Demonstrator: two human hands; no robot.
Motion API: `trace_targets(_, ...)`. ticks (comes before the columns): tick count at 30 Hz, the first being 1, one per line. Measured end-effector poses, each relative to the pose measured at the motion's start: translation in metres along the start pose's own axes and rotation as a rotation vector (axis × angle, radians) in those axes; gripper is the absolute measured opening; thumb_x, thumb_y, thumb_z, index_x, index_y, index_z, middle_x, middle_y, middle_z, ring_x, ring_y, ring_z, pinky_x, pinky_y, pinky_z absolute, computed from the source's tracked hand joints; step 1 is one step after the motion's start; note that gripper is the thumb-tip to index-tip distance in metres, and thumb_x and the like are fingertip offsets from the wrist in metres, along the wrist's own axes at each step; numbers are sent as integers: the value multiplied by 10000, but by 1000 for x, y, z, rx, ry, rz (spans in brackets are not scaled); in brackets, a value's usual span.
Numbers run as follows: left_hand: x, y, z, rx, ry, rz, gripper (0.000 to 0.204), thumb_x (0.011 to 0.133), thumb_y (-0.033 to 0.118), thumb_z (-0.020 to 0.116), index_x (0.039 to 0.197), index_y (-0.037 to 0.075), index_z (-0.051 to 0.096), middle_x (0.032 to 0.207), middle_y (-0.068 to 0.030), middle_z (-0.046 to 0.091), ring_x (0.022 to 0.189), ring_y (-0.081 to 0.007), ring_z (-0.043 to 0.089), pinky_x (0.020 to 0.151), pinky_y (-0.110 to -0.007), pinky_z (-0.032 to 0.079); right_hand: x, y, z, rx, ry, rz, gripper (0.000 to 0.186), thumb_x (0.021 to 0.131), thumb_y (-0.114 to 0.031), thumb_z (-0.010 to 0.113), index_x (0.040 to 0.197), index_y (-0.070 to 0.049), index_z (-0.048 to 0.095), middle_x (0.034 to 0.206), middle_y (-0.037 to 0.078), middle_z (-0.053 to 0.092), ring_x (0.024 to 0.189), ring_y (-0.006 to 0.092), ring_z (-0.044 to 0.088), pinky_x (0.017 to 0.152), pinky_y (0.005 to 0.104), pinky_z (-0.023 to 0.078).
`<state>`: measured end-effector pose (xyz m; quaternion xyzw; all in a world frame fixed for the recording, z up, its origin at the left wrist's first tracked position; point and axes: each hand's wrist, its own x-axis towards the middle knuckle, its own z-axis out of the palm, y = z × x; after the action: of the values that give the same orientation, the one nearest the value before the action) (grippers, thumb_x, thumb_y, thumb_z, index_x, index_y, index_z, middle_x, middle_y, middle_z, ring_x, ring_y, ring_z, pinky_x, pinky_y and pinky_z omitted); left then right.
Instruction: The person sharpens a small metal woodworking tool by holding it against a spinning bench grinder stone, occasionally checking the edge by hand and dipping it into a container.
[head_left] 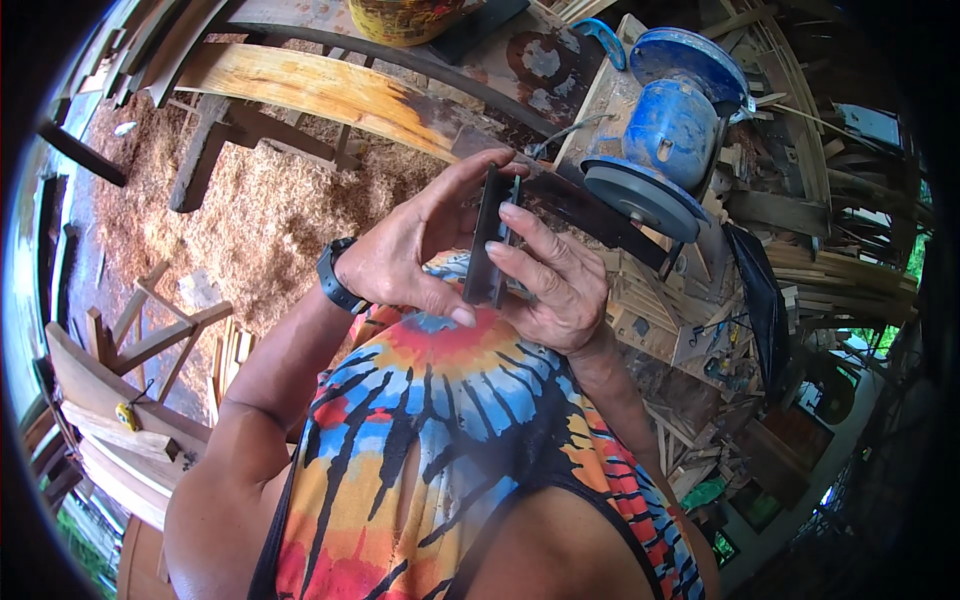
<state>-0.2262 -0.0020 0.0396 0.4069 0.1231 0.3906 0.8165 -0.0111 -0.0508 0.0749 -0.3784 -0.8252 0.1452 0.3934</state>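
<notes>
Here, the dark oblong bar (487, 240) is between both hands, to the lower left of the blue bench grinder (668, 130) and well apart from it. Its long axis points mostly away from the chest, the far end leaning slightly toward the grinder's side. The left hand (420, 235) grips it from the side away from the grinder, fingers curled around the far end and thumb by the near end; the right hand (555, 280), nearer the grinder, presses its fingers against the bar's grinder-side edge.

Counted: two hands, one wristwatch (340, 275), one grinder with two round wheels (640, 197), and one yellow bucket (405, 20) up and left of it. One bar shows, though a lengthwise gap leaves unclear whether it is two pieces. Wood shavings (265, 215) lie far left of the grinder.
</notes>
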Motion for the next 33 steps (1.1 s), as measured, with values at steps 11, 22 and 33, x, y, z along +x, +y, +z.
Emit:
trace_targets(11, -4, 2, -10, -22, -130, -61, 1449, 587, 193, 1068, 1680, 6, 135, 1700, -161, 282, 1540, -266, 362, 1265, -464, 332, 8, 0, -4, -58, -12, 97, 720, 704, -206, 940, 1368, -105, 681, 1463, 247, 612, 1085, 366, 763, 871, 412, 633)
trace_targets(22, -5, 2, -5, -111, -83, -95, 1434, 561, 210, 1074, 1666, -4, 186, 1692, -159, 297, 1549, -261, 345, 1273, -457, 316, 4, 2, -4, -24, -9, 103, 657, 699, -171, 919, 1321, -126, 713, 1431, 242, 637, 1076, 364, 765, 829, 401, 632)
trace_targets(33, -3, 2, -6, -116, -130, -95, 1441, 562, 261, 1077, 1657, -32, 187, 1679, -159, 316, 1542, -262, 354, 1270, -440, 315, 9, -2, -7, -53, -19, 172, 719, 718, -153, 904, 1389, -73, 658, 1472, 255, 600, 1155, 404, 733, 906, 437, 627)
